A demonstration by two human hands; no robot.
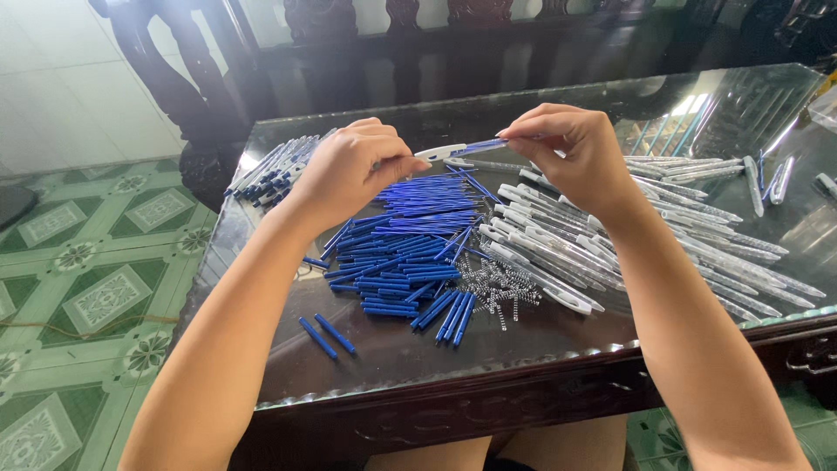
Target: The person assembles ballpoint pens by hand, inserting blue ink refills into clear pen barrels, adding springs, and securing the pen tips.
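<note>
My left hand point(353, 170) and my right hand point(571, 148) are raised over the glass table point(401, 349) and together hold one pen point(458, 150). The left fingers pinch its white clip end. The right fingers pinch the blue end. Below the hands lies a heap of blue pen parts point(397, 262). To the right of that heap sits a small pile of metal springs point(493, 288), then a pile of clear and white pen barrels point(558, 253).
Finished blue and white pens point(275, 170) lie at the table's far left. More clear barrels point(724, 253) spread to the right edge. Dark wooden furniture point(392, 44) stands behind the table. Green patterned floor tiles point(87, 279) lie to the left.
</note>
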